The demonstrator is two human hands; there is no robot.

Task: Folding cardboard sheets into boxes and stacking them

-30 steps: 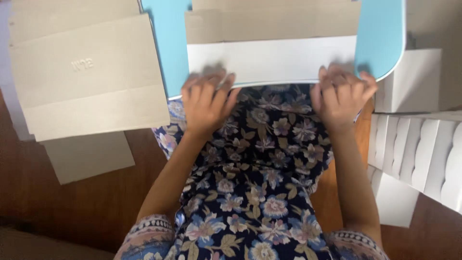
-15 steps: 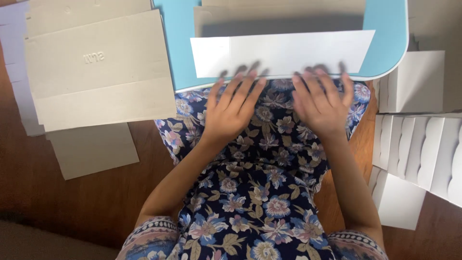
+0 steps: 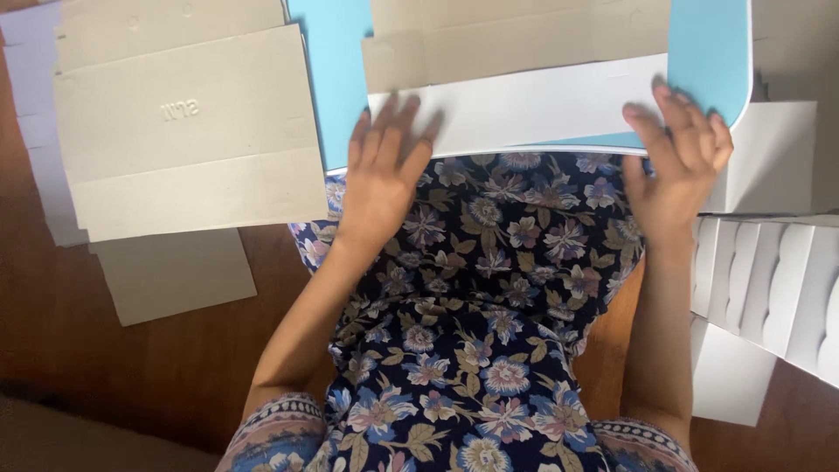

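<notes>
A flat cardboard box blank (image 3: pixel 524 52) lies on a light blue table (image 3: pixel 712 52), its white front flap (image 3: pixel 524 109) folded toward me. My left hand (image 3: pixel 380 179) rests palm down, fingers spread, with its fingertips on the flap's left end. My right hand (image 3: pixel 677 157) lies with fingers apart on the flap's right end at the table's rounded edge. Neither hand grips anything. My lap in a dark floral dress (image 3: pixel 489 288) fills the space below the table.
A stack of flat grey cardboard blanks (image 3: pixel 183 131) lies on the brown floor at the left, with a smaller piece (image 3: pixel 170 275) below it. Folded white boxes (image 3: pixel 769 280) are lined up at the right, and a white box (image 3: pixel 760 157) stands beside the table.
Both hands have moved apart along the white flap, the left toward its left end and the right toward its right end. The view has shifted slightly.
</notes>
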